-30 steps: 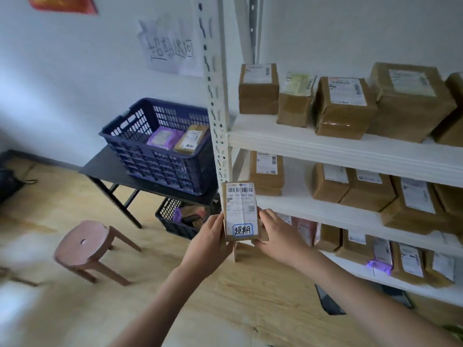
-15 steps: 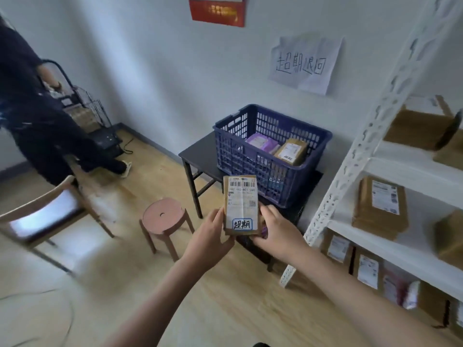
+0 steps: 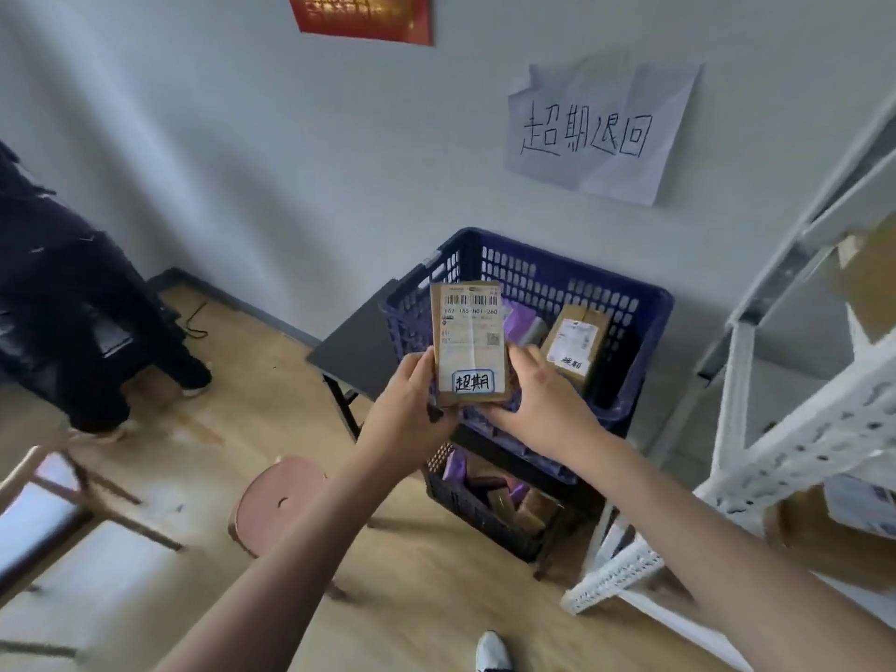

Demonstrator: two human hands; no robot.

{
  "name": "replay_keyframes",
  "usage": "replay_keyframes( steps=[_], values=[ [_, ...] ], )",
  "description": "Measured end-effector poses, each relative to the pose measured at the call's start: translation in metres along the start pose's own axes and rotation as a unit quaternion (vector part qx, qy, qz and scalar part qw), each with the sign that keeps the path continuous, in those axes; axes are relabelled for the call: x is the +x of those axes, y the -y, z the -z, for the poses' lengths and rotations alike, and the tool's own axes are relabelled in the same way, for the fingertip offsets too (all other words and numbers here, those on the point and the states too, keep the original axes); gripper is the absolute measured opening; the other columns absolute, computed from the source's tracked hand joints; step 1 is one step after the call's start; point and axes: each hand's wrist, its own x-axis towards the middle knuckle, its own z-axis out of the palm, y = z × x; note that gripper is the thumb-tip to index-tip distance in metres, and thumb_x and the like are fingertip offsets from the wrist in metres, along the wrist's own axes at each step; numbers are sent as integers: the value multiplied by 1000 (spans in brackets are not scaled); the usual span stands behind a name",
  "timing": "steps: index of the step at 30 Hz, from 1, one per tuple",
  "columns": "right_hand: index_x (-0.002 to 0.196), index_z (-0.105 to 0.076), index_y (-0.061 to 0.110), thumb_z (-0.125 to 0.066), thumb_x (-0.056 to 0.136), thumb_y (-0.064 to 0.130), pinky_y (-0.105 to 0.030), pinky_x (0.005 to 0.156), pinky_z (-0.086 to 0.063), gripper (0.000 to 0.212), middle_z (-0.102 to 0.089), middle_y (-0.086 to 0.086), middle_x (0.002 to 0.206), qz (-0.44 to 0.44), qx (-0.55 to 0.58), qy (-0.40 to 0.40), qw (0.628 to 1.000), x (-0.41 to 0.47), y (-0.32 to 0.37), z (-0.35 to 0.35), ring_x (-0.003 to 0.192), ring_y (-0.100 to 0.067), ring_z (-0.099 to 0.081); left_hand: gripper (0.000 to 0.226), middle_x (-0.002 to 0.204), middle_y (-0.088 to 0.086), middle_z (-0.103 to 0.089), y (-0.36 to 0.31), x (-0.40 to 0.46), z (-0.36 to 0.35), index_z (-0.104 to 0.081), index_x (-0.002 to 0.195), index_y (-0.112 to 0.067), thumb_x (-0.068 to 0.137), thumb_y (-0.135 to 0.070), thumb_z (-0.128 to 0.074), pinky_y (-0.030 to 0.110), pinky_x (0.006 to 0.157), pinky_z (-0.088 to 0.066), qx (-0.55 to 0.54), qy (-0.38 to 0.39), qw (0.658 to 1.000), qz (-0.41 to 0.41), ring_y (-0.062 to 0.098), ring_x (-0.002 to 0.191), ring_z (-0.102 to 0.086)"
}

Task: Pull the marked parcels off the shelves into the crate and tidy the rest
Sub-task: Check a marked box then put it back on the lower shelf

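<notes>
A dark bench (image 3: 359, 339) is standing against a white wall, carrying a blue crate (image 3: 625, 303) beside white shelves (image 3: 800, 429) on a wooden floor (image 3: 145, 477). The marked parcel (image 3: 469, 344) is standing upright above the crate's near rim, long axis vertical, label facing the camera. The left hand (image 3: 405, 419) and right hand (image 3: 543, 405) are holding it, each grip clasping a lower edge.

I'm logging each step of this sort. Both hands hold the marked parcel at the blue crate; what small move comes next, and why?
Probably lower the parcel forward into the blue crate and let go. Left hand and right hand hold it upright at the near rim, its handwritten mark showing, and a similarly marked brown box already lies inside.
</notes>
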Motion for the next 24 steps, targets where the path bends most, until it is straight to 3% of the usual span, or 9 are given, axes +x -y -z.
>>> replay_keyframes(
  steps=[3, 7, 12, 15, 20, 24],
  values=[
    [147, -37, 26, -78, 83, 42, -40, 90, -58, 78, -47, 3, 133, -32, 3, -5, 999, 56, -21, 8, 109, -16, -61, 73, 140, -12, -43, 11, 74, -3, -32, 148, -34, 86, -32, -70, 25, 90, -51, 10, 40, 999, -16, 6, 122, -48],
    [150, -32, 26, -76, 83, 45, -39, 86, -57, 82, -46, 4, 134, -88, -11, -2, 996, 126, -46, 11, 104, -17, -60, 71, 140, -10, -44, 36, 164, -11, -34, 147, -35, 86, -33, -70, 22, 86, -45, 11, 83, 996, -43, 6, 121, -47],
    [144, -39, 30, -75, 82, 43, -40, 84, -57, 73, -49, 2, 125, -183, 5, 4, 983, 198, -77, -12, 98, -15, -60, 68, 133, -3, -50, 79, 259, -42, -38, 144, -30, 84, -28, -69, 38, 87, -54, 13, 150, 986, -67, 16, 117, -53],
    [138, -44, 32, -75, 81, 40, -39, 82, -57, 66, -52, 2, 118, -233, 11, 5, 972, 234, -101, -31, 96, -14, -61, 61, 129, 3, -53, 107, 307, -73, -46, 140, -22, 83, -25, -69, 41, 88, -53, 6, 211, 974, -84, 22, 115, -55],
    [133, -51, 24, -73, 86, 24, -28, 81, -51, 52, -50, 4, 118, -297, 11, 8, 955, 268, -123, -67, 108, -14, -57, 60, 128, 6, -56, 149, 359, -116, -48, 139, -16, 84, -27, -68, 40, 88, -53, 30, 315, 942, -110, 25, 111, -59],
    [133, -51, 24, -74, 89, 28, -29, 76, -50, 50, -48, 3, 111, -350, 27, 22, 936, 286, -136, -90, 98, -15, -59, 48, 121, 6, -59, 175, 391, -142, -53, 131, -14, 86, -22, -69, 35, 87, -55, 76, 362, 919, -135, 21, 105, -61]
  ],
)
